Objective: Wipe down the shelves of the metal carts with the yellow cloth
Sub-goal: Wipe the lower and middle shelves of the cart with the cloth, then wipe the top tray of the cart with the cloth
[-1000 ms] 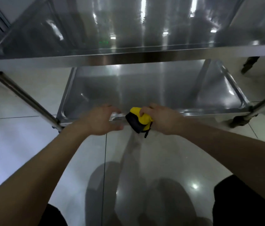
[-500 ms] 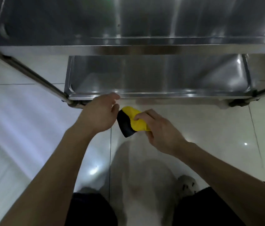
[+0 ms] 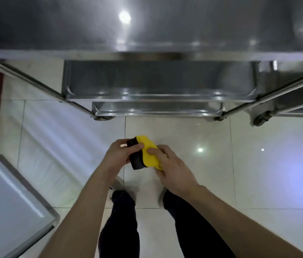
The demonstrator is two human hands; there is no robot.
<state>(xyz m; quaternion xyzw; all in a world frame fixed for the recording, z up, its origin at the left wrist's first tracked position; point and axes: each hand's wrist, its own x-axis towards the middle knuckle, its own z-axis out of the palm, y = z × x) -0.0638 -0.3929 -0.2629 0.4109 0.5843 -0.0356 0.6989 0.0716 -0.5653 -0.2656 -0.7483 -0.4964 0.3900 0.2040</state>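
Observation:
The yellow cloth (image 3: pixel 149 154), folded with a dark grey side showing on its left, is held in the air above the floor in front of me. My left hand (image 3: pixel 118 157) grips its dark end with thumb and fingers. My right hand (image 3: pixel 171 165) pinches the yellow part from the right. The metal cart (image 3: pixel 158 53) stands ahead, seen from above. Its top shelf fills the upper view. The middle shelf (image 3: pixel 158 81) and the bottom shelf (image 3: pixel 158 108) show beneath it. Both hands are well clear of the cart, nearer to me.
A second steel surface (image 3: pixel 12 202) juts in at the lower left. At the right edge another cart's caster wheel (image 3: pixel 260 120) and frame show. Glossy white floor tiles (image 3: pixel 240 164) lie between me and the cart. My dark trouser legs and shoes are below the hands.
I have risen, so the view now looks down over the cart. Both hands drew back from the bottom shelf's edge, and my left hand has taken hold of the cloth's dark end.

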